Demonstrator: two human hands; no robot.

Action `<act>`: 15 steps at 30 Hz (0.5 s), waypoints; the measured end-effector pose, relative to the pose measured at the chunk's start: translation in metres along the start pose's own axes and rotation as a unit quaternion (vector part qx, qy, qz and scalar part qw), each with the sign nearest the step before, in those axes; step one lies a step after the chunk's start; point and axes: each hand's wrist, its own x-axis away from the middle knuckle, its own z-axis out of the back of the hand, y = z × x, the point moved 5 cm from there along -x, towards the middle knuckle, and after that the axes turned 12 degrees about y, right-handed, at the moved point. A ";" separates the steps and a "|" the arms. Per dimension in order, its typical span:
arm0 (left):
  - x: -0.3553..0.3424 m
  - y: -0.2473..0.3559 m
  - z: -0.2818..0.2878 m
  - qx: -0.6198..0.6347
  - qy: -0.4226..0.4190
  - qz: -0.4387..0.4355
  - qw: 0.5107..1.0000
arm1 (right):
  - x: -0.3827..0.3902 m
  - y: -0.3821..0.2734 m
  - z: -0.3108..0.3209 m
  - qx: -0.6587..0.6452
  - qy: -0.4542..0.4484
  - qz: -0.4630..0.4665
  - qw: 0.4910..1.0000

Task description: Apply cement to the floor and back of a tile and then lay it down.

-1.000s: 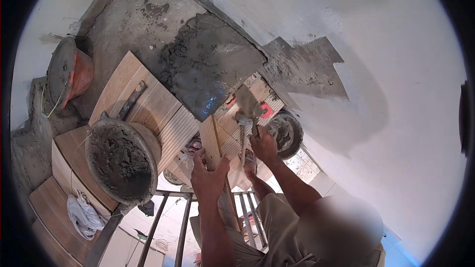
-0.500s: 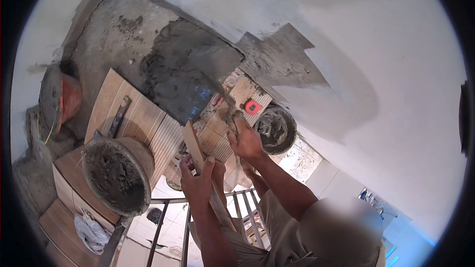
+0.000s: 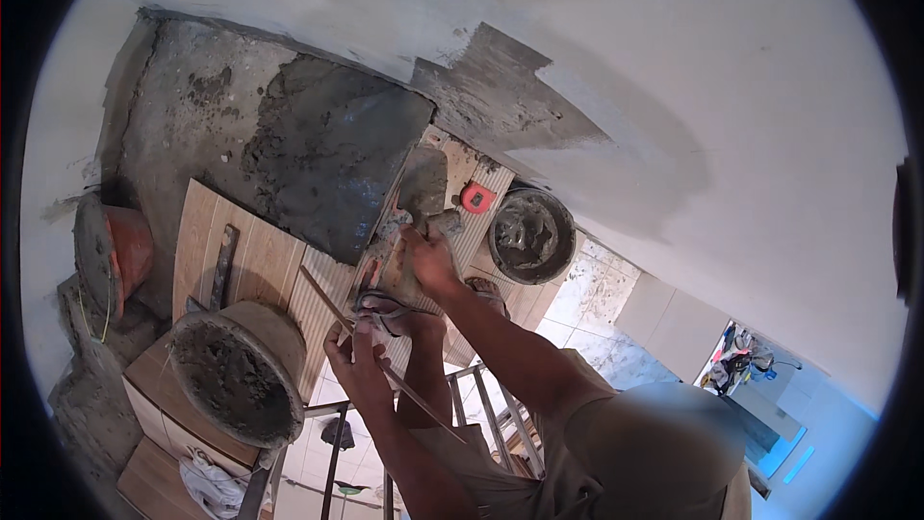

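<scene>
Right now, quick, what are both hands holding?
Left hand: closed, holding a wooden strip.
Right hand: closed, holding a trowel.

It is an indoor building site; wet mortar [image 3: 332, 149], mortar-filled buckets [image 3: 276, 335] and wood-look tiles [image 3: 267, 255] show it.

A white plastic bag [image 3: 214, 487] lies by the brown steps [image 3: 154, 478] and metal railing [image 3: 334, 460].

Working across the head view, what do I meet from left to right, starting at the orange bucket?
Orange bucket → large mortar bucket → left hand → trowel → red tape measure → black bucket.
</scene>
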 end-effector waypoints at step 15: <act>-0.004 0.002 0.003 -0.009 0.002 -0.019 1.000 | -0.004 -0.016 -0.033 0.073 0.021 0.202 0.976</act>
